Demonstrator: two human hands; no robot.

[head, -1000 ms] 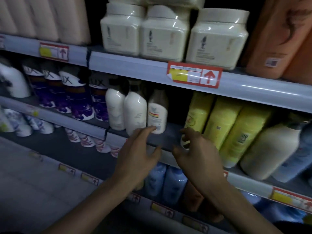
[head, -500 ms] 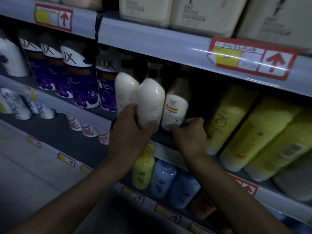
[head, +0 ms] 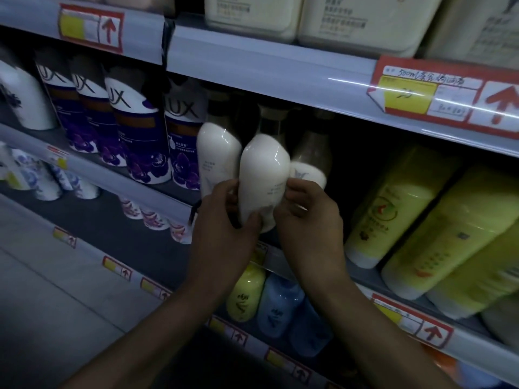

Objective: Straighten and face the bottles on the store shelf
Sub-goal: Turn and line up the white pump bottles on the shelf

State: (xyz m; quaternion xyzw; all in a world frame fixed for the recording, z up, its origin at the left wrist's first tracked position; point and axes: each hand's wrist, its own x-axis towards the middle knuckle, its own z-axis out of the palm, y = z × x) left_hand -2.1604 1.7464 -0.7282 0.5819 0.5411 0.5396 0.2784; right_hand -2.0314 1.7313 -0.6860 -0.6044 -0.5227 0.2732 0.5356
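We had the middle white bottle [head: 264, 175] at the front edge of the shelf [head: 126, 178], leaning between two matching white neighbours [head: 217, 155] and touching both. Our left hand [head: 224, 228] curled round its lower left side, thumb across the base. Our right hand [head: 309, 223] pinched its right flank with bent fingers. We judged the glossy plastic stiff but slippery and fairly heavy if full, so best gripped low on both narrow sides.

Three pump bottles [head: 264, 175] stood side by side on the shelf [head: 118, 178], Lux bottles [head: 140, 141] to their left, leaning bottles [head: 393, 209] to their right.
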